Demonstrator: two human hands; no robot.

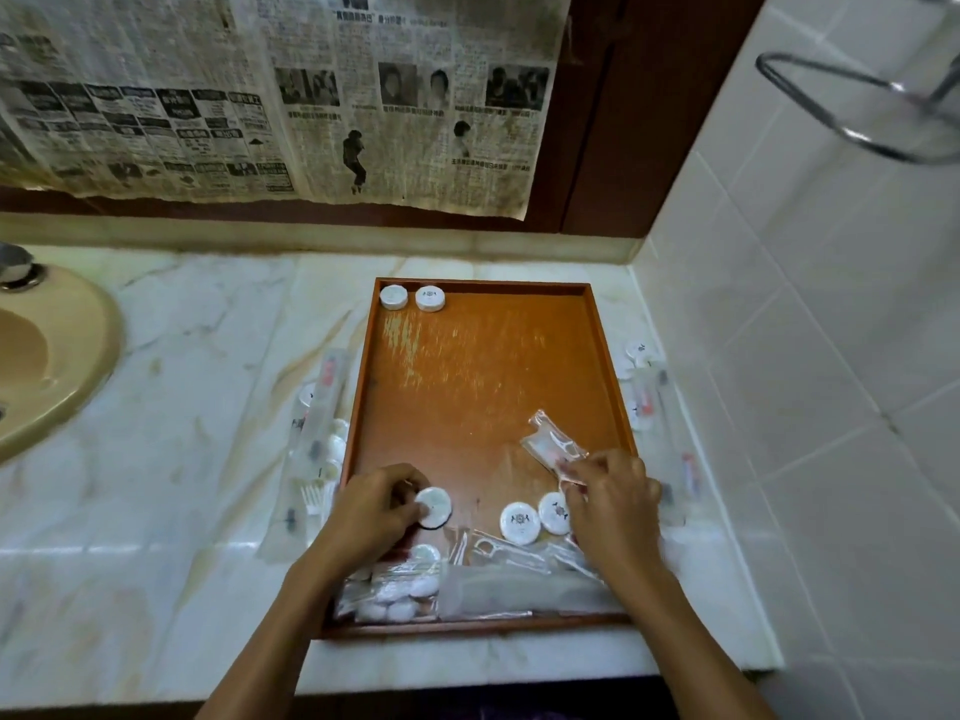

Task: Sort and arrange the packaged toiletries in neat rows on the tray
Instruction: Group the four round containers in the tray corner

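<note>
From the head view, the wooden tray (488, 356) sits on the marble counter (182, 407) toward its right edge. Two round white packets (413, 297) stand side by side in the tray's far left corner, seemingly the start of a row. The left hand (366, 509) has its grip pinched on another round packet (434, 506) near the tray's near left corner, probably to carry it to that row. The right hand (613, 504) grips clear sachets (553, 446) by the tray's right edge, likely separating kinds. An unsorted heap (467, 584) crowds the tray's near edge; loose packets (319, 439) lie on the counter on both sides. A sink (57, 356) sits at the counter's left edge.
</note>
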